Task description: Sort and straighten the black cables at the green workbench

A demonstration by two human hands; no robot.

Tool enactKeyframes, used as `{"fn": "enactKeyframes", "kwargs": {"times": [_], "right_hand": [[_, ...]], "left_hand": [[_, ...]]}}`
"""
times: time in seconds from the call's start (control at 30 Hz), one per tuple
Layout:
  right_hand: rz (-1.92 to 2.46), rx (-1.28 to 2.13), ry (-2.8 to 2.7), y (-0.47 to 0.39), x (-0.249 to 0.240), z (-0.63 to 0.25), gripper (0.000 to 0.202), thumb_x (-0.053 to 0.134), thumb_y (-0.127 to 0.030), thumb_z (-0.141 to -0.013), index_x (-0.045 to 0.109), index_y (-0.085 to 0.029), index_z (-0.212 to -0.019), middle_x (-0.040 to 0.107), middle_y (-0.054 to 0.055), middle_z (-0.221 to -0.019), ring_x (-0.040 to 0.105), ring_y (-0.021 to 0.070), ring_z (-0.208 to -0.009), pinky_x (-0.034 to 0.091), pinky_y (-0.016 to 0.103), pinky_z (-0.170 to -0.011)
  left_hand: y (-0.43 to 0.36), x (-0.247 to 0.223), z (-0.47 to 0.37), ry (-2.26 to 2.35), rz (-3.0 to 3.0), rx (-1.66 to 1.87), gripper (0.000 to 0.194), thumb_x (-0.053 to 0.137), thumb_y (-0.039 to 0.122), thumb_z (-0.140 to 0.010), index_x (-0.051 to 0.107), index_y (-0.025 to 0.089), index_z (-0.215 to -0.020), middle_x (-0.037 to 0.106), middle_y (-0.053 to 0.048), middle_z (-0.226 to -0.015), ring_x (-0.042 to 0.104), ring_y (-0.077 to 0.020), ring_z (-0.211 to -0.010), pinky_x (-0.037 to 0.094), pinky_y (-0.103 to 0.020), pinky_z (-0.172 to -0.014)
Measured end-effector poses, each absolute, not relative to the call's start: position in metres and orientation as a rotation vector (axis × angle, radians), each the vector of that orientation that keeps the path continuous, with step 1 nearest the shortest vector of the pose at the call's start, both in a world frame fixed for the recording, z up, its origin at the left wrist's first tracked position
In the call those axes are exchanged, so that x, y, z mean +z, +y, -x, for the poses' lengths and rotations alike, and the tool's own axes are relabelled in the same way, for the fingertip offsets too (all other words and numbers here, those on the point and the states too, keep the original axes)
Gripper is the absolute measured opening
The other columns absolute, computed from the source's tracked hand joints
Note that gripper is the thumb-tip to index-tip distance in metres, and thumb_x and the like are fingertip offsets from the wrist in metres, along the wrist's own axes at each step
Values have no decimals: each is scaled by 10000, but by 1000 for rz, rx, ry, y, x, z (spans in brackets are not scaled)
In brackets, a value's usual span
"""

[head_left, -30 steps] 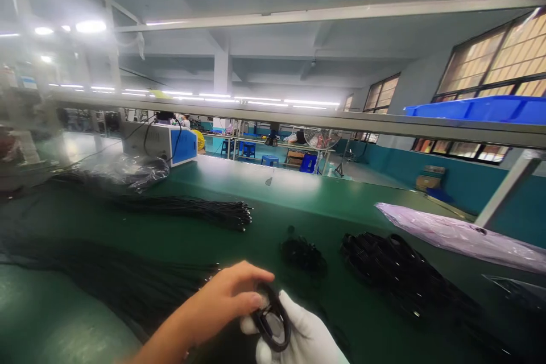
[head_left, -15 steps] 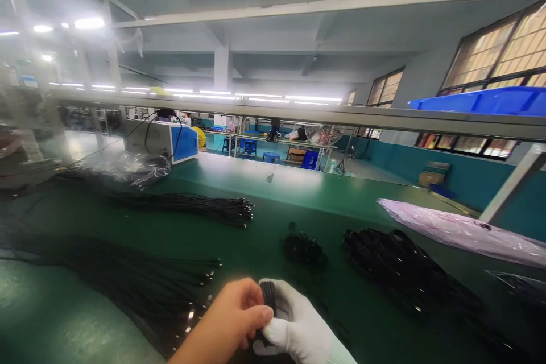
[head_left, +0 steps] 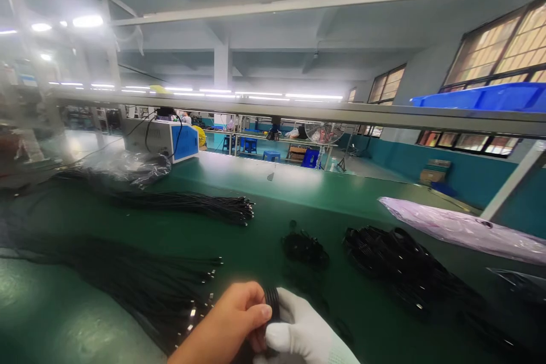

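Note:
My bare left hand (head_left: 232,324) and my white-gloved right hand (head_left: 305,333) meet at the bottom edge of the head view. Both pinch a small coil of black cable (head_left: 272,299), which shows only as a narrow edge between the fingers. Just left of my hands a long bundle of straight black cables (head_left: 128,278) with metal tips lies on the green table (head_left: 264,193). Ahead of my hands sits a small heap of coiled cables (head_left: 305,250), and to its right a larger pile of coils (head_left: 405,270).
A second bundle of straight cables (head_left: 191,205) lies farther back left, by a clear plastic bag (head_left: 128,168) and a blue-and-white machine (head_left: 164,139). A pale purple plastic bag (head_left: 460,227) lies at the right. A metal rail (head_left: 341,115) crosses overhead, with a blue bin (head_left: 486,96) on it.
The open loop of cable seen a second ago is now squeezed flat between both hands. My hands have dropped lower toward the frame's bottom edge.

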State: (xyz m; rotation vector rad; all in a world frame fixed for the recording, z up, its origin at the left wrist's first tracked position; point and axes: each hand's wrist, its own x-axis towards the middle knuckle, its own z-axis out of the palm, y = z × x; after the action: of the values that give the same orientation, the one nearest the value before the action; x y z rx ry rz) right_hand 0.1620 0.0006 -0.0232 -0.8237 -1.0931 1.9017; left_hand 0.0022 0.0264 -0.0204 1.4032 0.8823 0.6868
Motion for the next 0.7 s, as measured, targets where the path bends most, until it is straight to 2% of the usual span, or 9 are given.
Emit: {"fn": "enactKeyframes", "kwargs": {"times": [0.1, 0.2, 0.23, 0.33, 0.47, 0.57, 0.7], "right_hand": [[823, 1894, -1030, -2, -20, -160, 427, 750, -221, -601, 578, -160, -987, 557, 43, -951, 566, 170, -809, 493, 315, -685], [924, 1832, -1083, -1, -17, -155, 431, 686, -124, -558, 580, -167, -974, 570, 31, -911, 576, 180, -791, 496, 353, -730], [967, 1800, -1125, 0, -17, -155, 451, 654, -95, -540, 581, -166, -979, 583, 37, -912, 589, 202, -817, 495, 374, -756], [1033, 1720, -1222, 4, -19, -154, 516, 566, -44, -506, 585, -150, -1012, 613, 67, -969, 602, 257, -935, 482, 402, -823], [1018, 1698, -1248, 6, -25, -153, 533, 538, -37, -504, 572, -138, -1026, 624, 72, -973, 605, 257, -955, 463, 415, -872], [966, 1680, -1198, 4, -25, -149, 497, 629, -94, -551, 558, -155, -1039, 593, 45, -898, 593, 227, -868, 477, 408, -825], [734, 1840, -1040, 2, -24, -149, 493, 772, -256, -600, 575, -162, -1042, 564, 43, -874, 564, 199, -834, 468, 302, -671]], "left_hand": [[24, -16, 2, 1175, -1794, 792, 115, 442, 201, -795, 555, 186, -805, 613, -30, -773, 587, -185, -695, 434, -287, -641], [21, -14, 3, 1238, -2165, 898, 397, 442, 27, -672, 603, 216, -982, 597, -52, -1000, 581, -204, -869, 432, -286, -750], [21, -15, 3, 1219, -2230, 904, 431, 434, 7, -661, 617, 213, -993, 600, -59, -997, 584, -208, -876, 433, -284, -753], [23, -20, 1, 1226, -2218, 969, 362, 408, 8, -735, 663, 189, -918, 628, -56, -859, 605, -196, -809, 436, -270, -721], [27, -28, -1, 1231, -2057, 1062, 317, 420, 30, -771, 686, 183, -851, 639, -37, -804, 615, -173, -771, 441, -251, -696], [31, -34, -8, 1221, -1920, 1186, 322, 439, 23, -736, 695, 189, -839, 651, -26, -810, 616, -170, -783, 448, -254, -709], [38, -25, -7, 1176, -1834, 1211, 303, 465, 31, -681, 688, 186, -816, 634, -12, -791, 592, -159, -728, 442, -255, -667]]}}
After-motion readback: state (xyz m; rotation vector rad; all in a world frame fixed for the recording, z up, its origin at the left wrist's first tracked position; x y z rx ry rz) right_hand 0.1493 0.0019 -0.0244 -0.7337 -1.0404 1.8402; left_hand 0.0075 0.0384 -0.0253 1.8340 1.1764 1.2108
